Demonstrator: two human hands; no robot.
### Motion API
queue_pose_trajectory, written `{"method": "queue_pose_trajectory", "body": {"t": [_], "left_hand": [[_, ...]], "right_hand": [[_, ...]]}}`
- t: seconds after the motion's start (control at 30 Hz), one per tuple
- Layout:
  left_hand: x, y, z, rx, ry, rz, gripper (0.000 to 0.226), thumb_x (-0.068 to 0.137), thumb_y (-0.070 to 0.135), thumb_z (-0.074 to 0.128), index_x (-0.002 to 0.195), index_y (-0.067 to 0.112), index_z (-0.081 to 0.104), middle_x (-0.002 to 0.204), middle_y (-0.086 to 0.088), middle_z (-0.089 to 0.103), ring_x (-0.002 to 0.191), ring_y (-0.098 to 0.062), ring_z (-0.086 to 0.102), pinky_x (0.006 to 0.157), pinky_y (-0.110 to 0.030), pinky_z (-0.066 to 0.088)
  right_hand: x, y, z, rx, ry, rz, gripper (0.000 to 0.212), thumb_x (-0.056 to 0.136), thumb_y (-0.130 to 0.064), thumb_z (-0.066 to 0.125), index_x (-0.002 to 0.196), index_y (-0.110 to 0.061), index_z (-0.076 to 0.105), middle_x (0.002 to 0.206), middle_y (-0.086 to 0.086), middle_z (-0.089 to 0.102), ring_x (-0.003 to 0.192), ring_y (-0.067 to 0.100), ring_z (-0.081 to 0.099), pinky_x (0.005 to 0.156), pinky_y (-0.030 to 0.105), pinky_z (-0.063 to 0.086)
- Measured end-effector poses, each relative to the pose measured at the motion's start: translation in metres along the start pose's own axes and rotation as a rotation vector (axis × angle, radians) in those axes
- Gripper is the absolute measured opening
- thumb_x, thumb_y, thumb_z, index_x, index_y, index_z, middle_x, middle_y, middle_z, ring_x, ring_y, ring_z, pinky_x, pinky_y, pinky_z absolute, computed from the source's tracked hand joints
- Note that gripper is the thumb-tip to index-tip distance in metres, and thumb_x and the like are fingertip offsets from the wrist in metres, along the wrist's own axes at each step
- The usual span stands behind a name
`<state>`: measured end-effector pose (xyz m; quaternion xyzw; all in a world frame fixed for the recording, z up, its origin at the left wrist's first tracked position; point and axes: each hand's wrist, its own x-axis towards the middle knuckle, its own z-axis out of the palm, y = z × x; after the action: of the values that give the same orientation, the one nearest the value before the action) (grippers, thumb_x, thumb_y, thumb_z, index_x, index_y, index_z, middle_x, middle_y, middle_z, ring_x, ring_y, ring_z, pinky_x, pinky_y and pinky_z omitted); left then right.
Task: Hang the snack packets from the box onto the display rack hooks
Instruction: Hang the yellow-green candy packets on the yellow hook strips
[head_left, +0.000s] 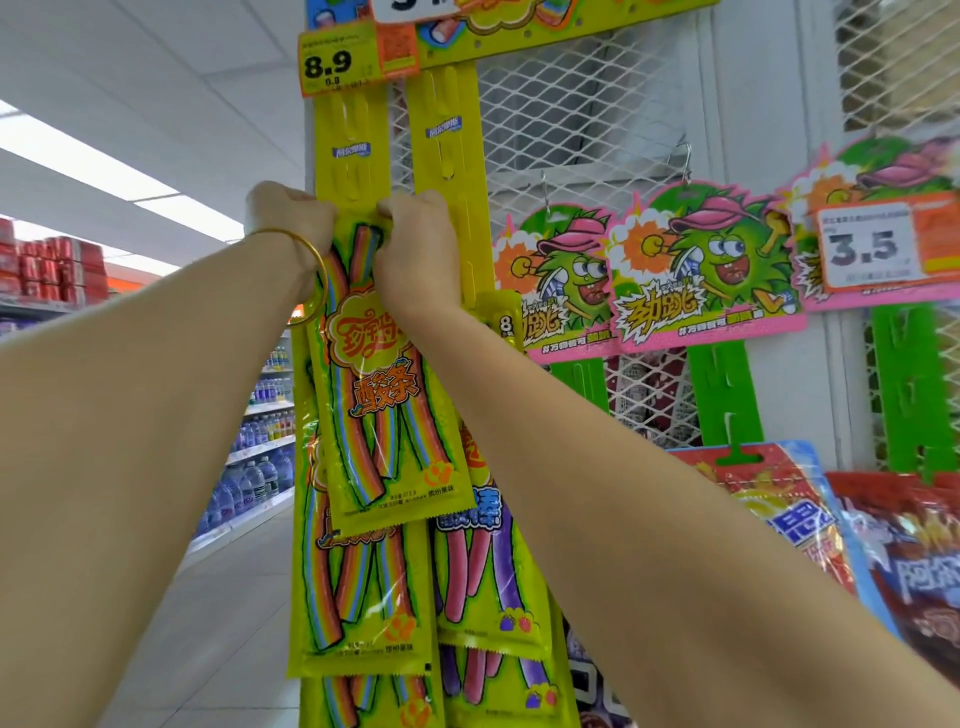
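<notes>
as we reach up with both arms, our left hand and our right hand each pinch an upper corner of a yellow rainbow snack packet with curled fingers, pressing its top edge against the left yellow hanging strip of the display rack. we cannot tell whether the packet sits on a hook, since our fingers cover that spot. the packet hangs tilted, its lower end swung right, overlapping a second rainbow packet lower on the same strip. just right of that hangs a pink-and-purple packet on the neighbouring strip. a gold bangle circles our left wrist. an 8.9 price tag sits above. to the right, green cartoon header cards hang on wire mesh. far left stand shelves of bottles.
</notes>
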<state>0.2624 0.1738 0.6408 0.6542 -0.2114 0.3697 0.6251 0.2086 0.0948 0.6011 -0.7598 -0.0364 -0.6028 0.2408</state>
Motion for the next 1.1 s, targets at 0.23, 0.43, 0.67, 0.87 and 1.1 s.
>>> {"method": "queue_pose_trajectory", "body": {"t": [0.23, 0.43, 0.67, 0.87, 1.1], "left_hand": [[0.000, -0.007, -0.001, 0.003, -0.035, 0.022, 0.015, 0.085, 0.009, 0.058, 0.098, 0.008, 0.065, 0.095, -0.012, 0.061, 0.090, -0.026, 0.059, 0.088, -0.040, 0.052], [-0.007, -0.012, -0.002, -0.012, -0.035, 0.124, 0.027, 0.087, 0.004, 0.055, 0.114, 0.003, 0.058, 0.096, -0.008, 0.055, 0.085, -0.020, 0.053, 0.065, -0.024, 0.046], [-0.014, -0.027, -0.005, -0.009, -0.024, 0.195, 0.031, 0.086, 0.006, 0.057, 0.117, 0.007, 0.057, 0.077, -0.002, 0.055, 0.081, -0.020, 0.054, 0.071, -0.026, 0.047], [-0.020, -0.038, -0.004, -0.022, 0.070, 0.155, 0.027, 0.084, 0.014, 0.063, 0.108, 0.003, 0.059, 0.081, -0.002, 0.053, 0.082, -0.016, 0.050, 0.072, -0.025, 0.042], [-0.030, -0.039, -0.007, 0.060, 0.083, 0.148, 0.028, 0.086, 0.015, 0.063, 0.110, 0.001, 0.059, 0.096, -0.003, 0.050, 0.087, -0.013, 0.046, 0.069, -0.017, 0.035]], "right_hand": [[-0.006, 0.002, 0.000, -0.048, -0.034, -0.012, 0.023, 0.090, 0.005, 0.046, 0.105, -0.005, 0.060, 0.120, 0.011, 0.045, 0.088, 0.025, 0.053, 0.067, 0.026, 0.034], [-0.015, 0.003, 0.000, -0.041, -0.055, -0.005, 0.020, 0.090, 0.001, 0.048, 0.105, -0.006, 0.060, 0.121, 0.011, 0.043, 0.088, 0.026, 0.054, 0.065, 0.026, 0.034], [-0.025, -0.002, -0.006, -0.124, -0.035, -0.030, 0.022, 0.092, 0.001, 0.043, 0.104, -0.006, 0.060, 0.118, 0.011, 0.047, 0.087, 0.026, 0.052, 0.064, 0.028, 0.031], [-0.029, 0.000, -0.007, -0.233, -0.007, -0.051, 0.029, 0.091, 0.001, 0.044, 0.112, -0.011, 0.061, 0.116, 0.008, 0.059, 0.108, 0.027, 0.053, 0.068, 0.033, 0.038], [-0.030, 0.007, -0.007, -0.353, -0.004, -0.118, 0.028, 0.090, 0.000, 0.049, 0.111, -0.016, 0.059, 0.105, 0.004, 0.063, 0.105, 0.024, 0.051, 0.061, 0.032, 0.034]]}}
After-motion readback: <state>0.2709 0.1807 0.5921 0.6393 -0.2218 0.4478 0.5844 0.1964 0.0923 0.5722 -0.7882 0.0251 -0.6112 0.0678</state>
